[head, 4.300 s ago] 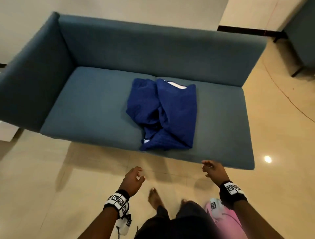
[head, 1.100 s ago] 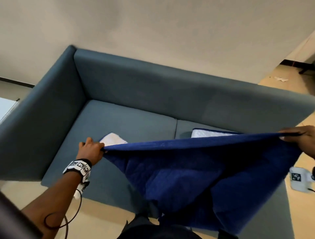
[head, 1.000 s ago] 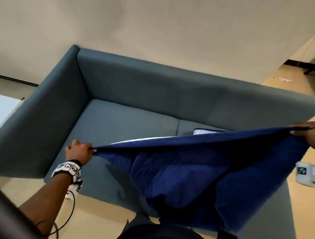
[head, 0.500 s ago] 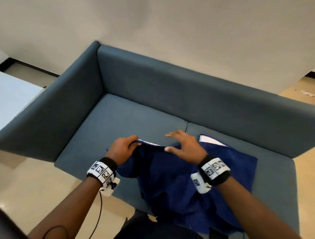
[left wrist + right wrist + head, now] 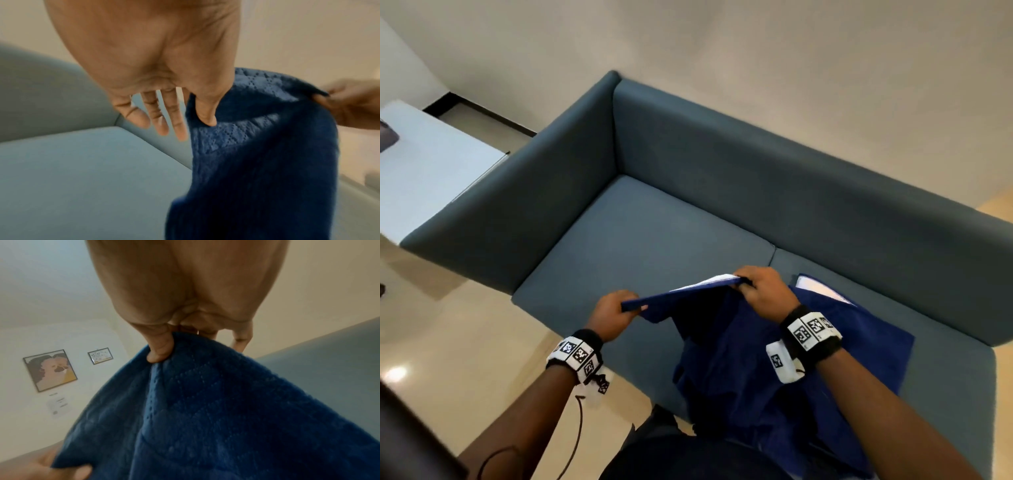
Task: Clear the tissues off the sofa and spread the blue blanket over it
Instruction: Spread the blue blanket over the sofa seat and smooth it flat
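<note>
The blue quilted blanket (image 5: 763, 370) with a white underside lies bunched on the right half of the grey-blue sofa (image 5: 647, 240) and hangs over its front edge. My left hand (image 5: 616, 313) pinches one end of a raised blanket edge between thumb and forefinger, the other fingers (image 5: 162, 118) straight. My right hand (image 5: 760, 291) grips the same edge a short way to the right, thumb (image 5: 159, 350) pressed into the blue blanket (image 5: 226, 418). The blue blanket (image 5: 263, 146) stretches between both hands. No tissues show on the seat.
A white table (image 5: 424, 164) stands beyond the sofa's left armrest (image 5: 517, 205). The left seat cushion is bare. Beige tiled floor (image 5: 448, 342) runs in front, a wall behind the backrest. Framed pictures (image 5: 49, 369) hang on a wall.
The blanket, earlier stretched wide between my far-apart hands, has come down onto the seat. Both hands have drawn close together on one edge, and the view has shifted right.
</note>
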